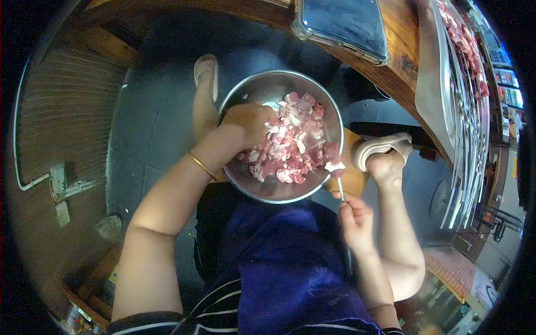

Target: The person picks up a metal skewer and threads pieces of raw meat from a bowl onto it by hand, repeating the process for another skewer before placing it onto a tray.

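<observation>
A round steel bowl (338, 120) sits in front of my apron, with a heap of raw meat chunks (296, 139), red with white fat, inside it. My left hand (248, 123) reaches over the bowl's left wall into the meat, and its fingertips are hidden behind the back of the hand. Outside the bowl's lower right rim, my right hand (356, 218) pinches a thin metal skewer (340, 187) near its upper part. A few meat pieces (334, 159) are threaded on that skewer's upper end, close to the rim.
On the wooden table (399, 33) at the upper right lies a phone (343, 25). Beside it, a metal tray (432, 72) carries several long metal skewers (466, 162) and threaded meat (463, 42). A brown wall (61, 123) stands at left. A wooden piece (354, 162) shows below the bowl.
</observation>
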Available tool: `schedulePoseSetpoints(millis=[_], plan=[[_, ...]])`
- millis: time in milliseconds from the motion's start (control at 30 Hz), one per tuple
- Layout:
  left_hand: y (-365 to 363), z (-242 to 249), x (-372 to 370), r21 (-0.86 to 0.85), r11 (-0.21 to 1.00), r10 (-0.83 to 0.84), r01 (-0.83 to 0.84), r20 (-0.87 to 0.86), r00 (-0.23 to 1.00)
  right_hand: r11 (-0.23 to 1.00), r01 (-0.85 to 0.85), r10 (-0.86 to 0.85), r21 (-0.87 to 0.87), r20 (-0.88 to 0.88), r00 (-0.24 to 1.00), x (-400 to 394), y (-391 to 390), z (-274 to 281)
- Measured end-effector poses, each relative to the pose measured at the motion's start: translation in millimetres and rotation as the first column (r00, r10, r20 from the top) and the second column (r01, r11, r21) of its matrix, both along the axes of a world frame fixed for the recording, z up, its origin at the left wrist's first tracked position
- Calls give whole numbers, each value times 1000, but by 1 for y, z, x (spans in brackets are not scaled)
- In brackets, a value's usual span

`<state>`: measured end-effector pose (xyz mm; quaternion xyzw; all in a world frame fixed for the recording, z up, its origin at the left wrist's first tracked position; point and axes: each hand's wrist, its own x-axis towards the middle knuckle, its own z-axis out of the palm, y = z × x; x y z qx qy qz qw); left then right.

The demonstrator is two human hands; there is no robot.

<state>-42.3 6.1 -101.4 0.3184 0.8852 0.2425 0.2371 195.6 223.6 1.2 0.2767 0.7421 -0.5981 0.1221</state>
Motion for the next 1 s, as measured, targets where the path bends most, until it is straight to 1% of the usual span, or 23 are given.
schedulePoseSetpoints(millis=[67, 167, 267, 367, 400, 433, 467, 533, 567, 633, 667, 700, 767, 867, 933, 1000], plan=[[2, -3, -1, -62, 998, -7, 4, -53, 999, 999, -33, 33, 17, -17, 999, 1, -5, -4], [2, -4, 0, -47, 998, 38, -41, -64, 997, 996, -68, 69, 55, -18, 997, 3, -8, -13], [1, 0, 5, -47, 998, 41, -42, -25, 999, 995, -82, 84, 50, -28, 996, 3, -1, -22], [7, 6, 4, -173, 983, 49, -57, -46, 998, 998, -61, 61, 18, -28, 998, -5, 4, -20], [8, 0, 7, -115, 989, 86, -96, -89, 992, 999, -49, 49, 8, -38, 998, -5, 7, -19], [6, -6, 11, -51, 990, 125, -132, -131, 983, 999, -33, 33, -40, -11, 999, -4, 9, -17], [5, -10, 12, 17, 986, 167, -167, -172, 971, 999, -43, 43, -16, -11, 999, -2, 9, -18], [3, -3, 17, 98, 980, 188, -173, -180, 965, 997, -67, 67, 33, -7, 998, -4, 6, -16], [2, 0, 20, 138, 975, 198, -174, -189, 962, 997, -69, 70, 26, -21, 997, -3, 5, -18], [3, 3, 32, 179, 983, -15, 52, -205, 979, 997, -72, 72, 12, -50, 996, 0, 3, -23], [5, 4, 40, 199, 966, -123, 166, -213, 969, 997, -72, 72, 14, -48, 996, 0, 1, -21], [12, 4, 49, 111, 960, -226, 256, -228, 947, 997, -74, 74, 17, -48, 996, -2, 0, -19], [28, 1, 66, -67, 905, -424, 421, -233, 875, 998, -70, 70, 9, -45, 997, -3, -1, -15], [36, -3, 78, -51, 934, -346, 354, -370, 862, 999, -43, 43, -1, -39, 998, 0, 2, -11], [38, -3, 83, -58, 936, -339, 346, -406, 849, 999, -31, 31, 13, -39, 999, 3, 3, -8], [38, -3, 86, -50, 947, -308, 317, -416, 856, 999, -23, 22, -28, -40, 999, 3, 3, -4]])
